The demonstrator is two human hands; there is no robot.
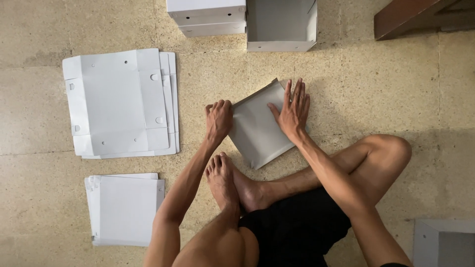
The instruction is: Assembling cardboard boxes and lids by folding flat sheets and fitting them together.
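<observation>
At frame centre, the left hand [218, 120] grips the folded white carton [257, 131] by its edge while the right hand [293, 111] presses flat, fingers spread, pinning it to the floor [376, 84].

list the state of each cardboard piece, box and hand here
folded cardboard piece: lying on the floor, pressed under both hands
left hand: curled on its left edge
right hand: flat, fingers spread
large stack of blanks: unfolded, flat
smaller stack: flat
open box: assembled, empty
closed boxes: stacked
</observation>
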